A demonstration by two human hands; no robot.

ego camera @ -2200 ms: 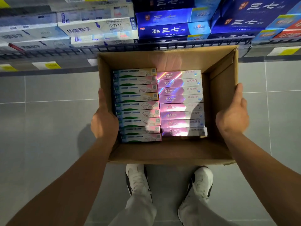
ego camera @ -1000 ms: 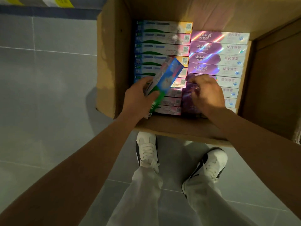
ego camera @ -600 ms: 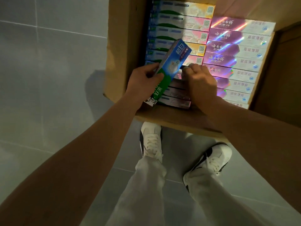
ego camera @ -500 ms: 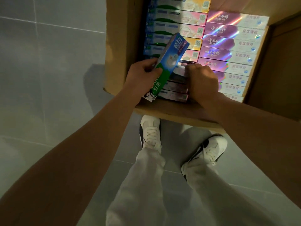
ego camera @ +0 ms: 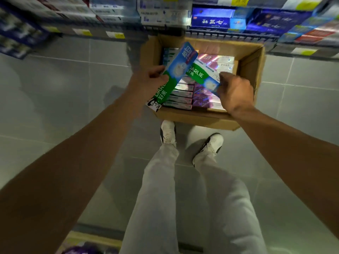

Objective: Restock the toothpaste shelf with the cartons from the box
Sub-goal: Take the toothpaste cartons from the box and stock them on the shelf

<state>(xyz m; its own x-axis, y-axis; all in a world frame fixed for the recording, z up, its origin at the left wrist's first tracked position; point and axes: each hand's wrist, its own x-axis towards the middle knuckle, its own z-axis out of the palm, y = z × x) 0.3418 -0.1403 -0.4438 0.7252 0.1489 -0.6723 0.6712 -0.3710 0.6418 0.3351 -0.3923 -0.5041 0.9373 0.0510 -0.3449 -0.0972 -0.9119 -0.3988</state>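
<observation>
An open cardboard box stands on the floor in front of my feet. Inside lie two rows of toothpaste cartons: green-and-white ones on the left, shiny pink-purple ones on the right. My left hand grips a green-and-blue Darlie carton, tilted up above the box. My right hand grips a second Darlie carton by its end, lifted over the rows. The two held cartons cross each other.
A wire toothpaste shelf runs along the top, with blue cartons on the right and white ones in the middle, blurred. Yellow price tags hang below. Grey floor tiles lie to the left. My shoes stand just behind the box.
My right hand has pulled a second Darlie carton out of the left row. Both hands have risen above the box. The view has tilted up, and the shelf shows again.
</observation>
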